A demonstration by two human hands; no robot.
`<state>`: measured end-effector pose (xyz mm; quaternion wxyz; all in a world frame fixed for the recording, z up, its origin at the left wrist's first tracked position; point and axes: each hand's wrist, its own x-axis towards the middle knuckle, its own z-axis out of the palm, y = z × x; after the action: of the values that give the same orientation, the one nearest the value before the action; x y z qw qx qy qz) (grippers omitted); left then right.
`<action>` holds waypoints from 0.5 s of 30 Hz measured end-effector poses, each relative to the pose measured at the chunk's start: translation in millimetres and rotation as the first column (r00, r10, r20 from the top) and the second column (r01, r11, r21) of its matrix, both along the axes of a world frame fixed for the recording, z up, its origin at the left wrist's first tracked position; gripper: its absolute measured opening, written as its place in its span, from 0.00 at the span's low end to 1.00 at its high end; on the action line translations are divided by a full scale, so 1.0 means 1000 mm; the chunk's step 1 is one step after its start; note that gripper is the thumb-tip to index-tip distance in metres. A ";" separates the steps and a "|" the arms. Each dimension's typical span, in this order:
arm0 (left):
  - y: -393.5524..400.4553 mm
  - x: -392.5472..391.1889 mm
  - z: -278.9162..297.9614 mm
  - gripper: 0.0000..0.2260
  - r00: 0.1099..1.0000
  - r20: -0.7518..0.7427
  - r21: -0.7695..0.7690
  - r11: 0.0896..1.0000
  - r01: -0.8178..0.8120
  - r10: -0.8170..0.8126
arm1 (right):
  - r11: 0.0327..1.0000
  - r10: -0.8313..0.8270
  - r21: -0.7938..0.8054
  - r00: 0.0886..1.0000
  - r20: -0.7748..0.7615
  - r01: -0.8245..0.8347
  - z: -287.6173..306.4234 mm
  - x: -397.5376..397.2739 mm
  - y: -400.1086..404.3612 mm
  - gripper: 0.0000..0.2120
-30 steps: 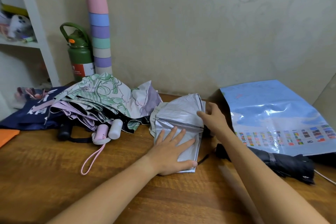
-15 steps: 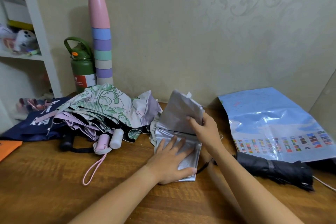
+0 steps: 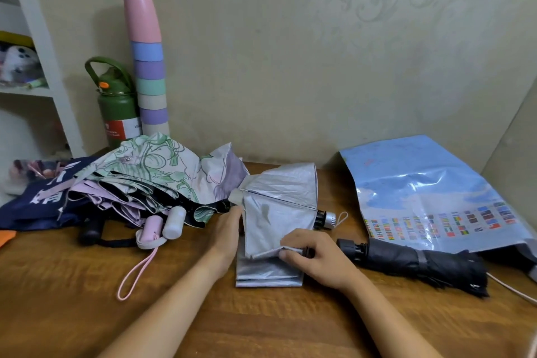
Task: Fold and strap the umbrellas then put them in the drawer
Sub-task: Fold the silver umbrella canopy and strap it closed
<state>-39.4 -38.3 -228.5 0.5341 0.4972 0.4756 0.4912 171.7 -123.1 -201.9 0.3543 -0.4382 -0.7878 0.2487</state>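
A silver umbrella [image 3: 276, 212] lies partly folded in the middle of the wooden table [image 3: 87, 299], its handle [image 3: 325, 219] pointing right. My right hand [image 3: 316, 259] pinches a folded silver panel edge near the front. My left hand [image 3: 228, 234] rests against the umbrella's left side, its fingers partly hidden by the fabric. A black umbrella [image 3: 418, 263], folded and strapped, lies to the right. A heap of unfolded umbrellas [image 3: 151, 180], floral and pink, sits to the left with a pink handle [image 3: 151, 231] and a white handle [image 3: 174, 222] sticking out.
A green bottle [image 3: 116, 107] and a tall stack of pastel cups [image 3: 148, 67] stand against the wall at back left. A blue glossy poster [image 3: 430, 197] leans at the right. A navy cloth [image 3: 35, 206] lies at far left beside a white shelf [image 3: 37, 90].
My right hand has brought a silver panel from the back over toward the front and now pinches it low. My left hand slid from the top of the fabric to the left side.
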 end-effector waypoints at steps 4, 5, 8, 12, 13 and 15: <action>0.005 0.002 0.006 0.19 0.993 -0.114 0.050 0.999 0.003 0.003 | 0.987 0.041 -0.152 0.999 -0.028 -0.044 0.004 -0.002 -0.008 0.06; 0.009 0.002 0.003 0.18 0.995 -0.098 0.046 0.999 0.004 0.000 | 0.983 0.049 -0.174 0.998 -0.035 -0.055 0.005 -0.003 -0.009 0.06; 0.014 0.002 0.001 0.15 0.995 -0.103 0.004 1.000 -0.013 0.014 | 0.979 0.043 -0.199 0.997 -0.057 -0.053 0.009 -0.004 -0.012 0.09; 0.014 0.010 0.003 0.18 0.968 -0.211 0.044 0.991 -0.128 0.135 | 0.961 0.072 -0.258 0.992 -0.100 -0.096 0.009 0.000 -0.012 0.10; 0.016 0.012 0.003 0.19 0.955 -0.249 0.061 0.986 -0.153 0.163 | 0.953 0.119 -0.270 0.988 -0.098 -0.141 0.008 0.001 -0.011 0.11; 0.015 0.014 0.004 0.21 0.930 -0.305 0.101 0.978 -0.181 0.204 | 0.905 0.225 -0.337 0.964 -0.138 -0.260 0.008 0.006 -0.009 0.13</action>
<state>-25.0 -23.5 -224.4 0.3830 0.5385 0.5833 0.4724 177.3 -132.5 -194.1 0.2738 -0.3806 -0.7608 0.4487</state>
